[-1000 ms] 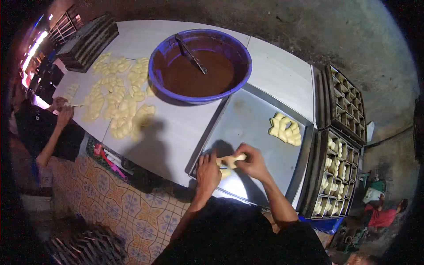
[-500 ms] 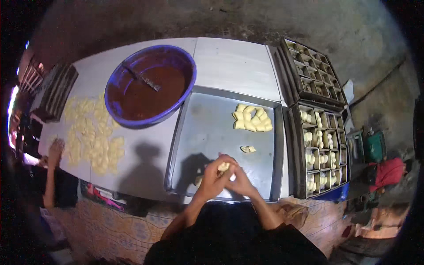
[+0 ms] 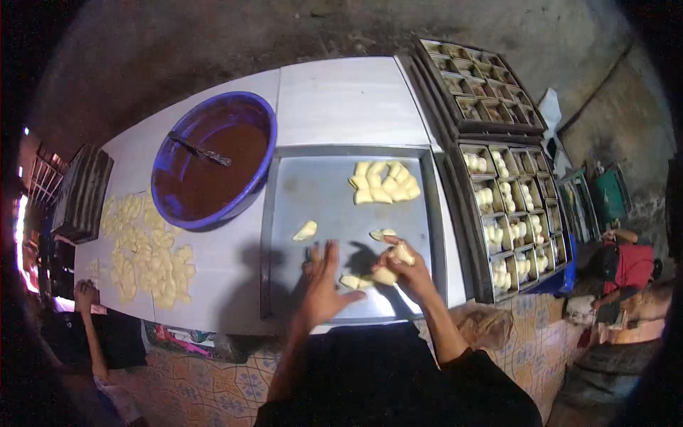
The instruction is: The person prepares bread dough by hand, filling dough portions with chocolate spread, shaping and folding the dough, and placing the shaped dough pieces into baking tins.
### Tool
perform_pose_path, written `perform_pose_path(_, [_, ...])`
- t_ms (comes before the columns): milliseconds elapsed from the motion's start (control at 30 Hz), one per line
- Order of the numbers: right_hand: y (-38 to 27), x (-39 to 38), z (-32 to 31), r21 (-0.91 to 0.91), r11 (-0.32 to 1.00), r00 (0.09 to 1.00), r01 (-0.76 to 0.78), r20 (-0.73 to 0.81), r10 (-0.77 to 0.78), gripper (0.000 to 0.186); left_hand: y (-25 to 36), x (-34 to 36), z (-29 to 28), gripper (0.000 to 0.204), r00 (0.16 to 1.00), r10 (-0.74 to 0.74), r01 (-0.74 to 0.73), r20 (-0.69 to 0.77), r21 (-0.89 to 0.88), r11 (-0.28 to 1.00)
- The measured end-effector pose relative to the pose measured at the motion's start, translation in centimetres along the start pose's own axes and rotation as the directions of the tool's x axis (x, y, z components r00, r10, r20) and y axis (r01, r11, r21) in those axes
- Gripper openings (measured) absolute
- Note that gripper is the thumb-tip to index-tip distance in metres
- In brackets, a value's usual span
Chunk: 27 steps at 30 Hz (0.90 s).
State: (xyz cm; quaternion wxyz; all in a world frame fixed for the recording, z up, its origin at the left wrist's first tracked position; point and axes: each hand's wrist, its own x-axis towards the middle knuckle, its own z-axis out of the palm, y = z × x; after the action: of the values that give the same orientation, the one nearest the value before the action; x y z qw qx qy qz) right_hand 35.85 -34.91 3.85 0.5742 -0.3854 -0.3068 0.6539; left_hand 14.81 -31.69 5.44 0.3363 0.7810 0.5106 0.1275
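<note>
My left hand [image 3: 321, 288] is over the front of a shallow metal tray [image 3: 313, 192], palm down with its fingers spread and nothing in it. To its right, my right hand [image 3: 416, 276] has its fingers closed on a pale dough piece [image 3: 403, 252]. Another lump of dough [image 3: 385, 276] lies just below those fingers; whether they touch it I cannot tell. Between my hands sits a dough piece [image 3: 353, 282]. A flat dough piece [image 3: 306, 230] rests beyond my left fingertips, and a small one [image 3: 382, 233] beyond my right hand. Farther back is a cluster of rolled dough pieces [image 3: 384, 183].
A blue basin [image 3: 267, 167] of brown filling, with a stirring stick [image 3: 203, 149] in it, stands left of the tray. Many dough pieces [image 3: 153, 249] cover the table's left, near another person's hand [image 3: 86, 293]. Divided metal moulds [image 3: 509, 220], some holding dough, line the right.
My hands were together around a piece of dough; now they are apart, the left spread and the right still holding dough. More loose pieces show on the tray. The view has shifted slightly.
</note>
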Motion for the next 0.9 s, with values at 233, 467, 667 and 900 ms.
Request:
perform_pose_path(233, [-4.2, -0.9, 5.1, -0.294, 0.939, 0.981, 0.18, 0.126, -0.149, 0.037, 0.7, 0.0, 3.9, 0.026, 0.98, 0.174, -0.011, 0.097, -0.845, 0.535])
perform_pose_path(467, [-7.3, 0.0, 3.1, -0.142, 0.87, 0.878, 0.473, -0.016, -0.479, 0.043, -1.2, -3.0, 1.0, 0.06, 0.966, 0.014, -0.157, -0.26, -0.539, 0.827])
perform_pose_path(667, [-2.5, -0.6, 6.7, -0.595, 0.708, 0.92, 0.38, 0.325, -0.221, 0.034, 2.6, -1.3, 2.8, 0.087, 0.979, 0.025, -0.169, -0.201, -0.744, 0.647])
perform_pose_path(900, [-4.8, 1.8, -1.3, -0.693, 0.563, 0.642, 0.451, -0.186, -0.744, 0.067, -7.5, -3.2, 4.4, 0.053, 0.919, -0.359, 0.221, -0.161, -0.544, 0.809])
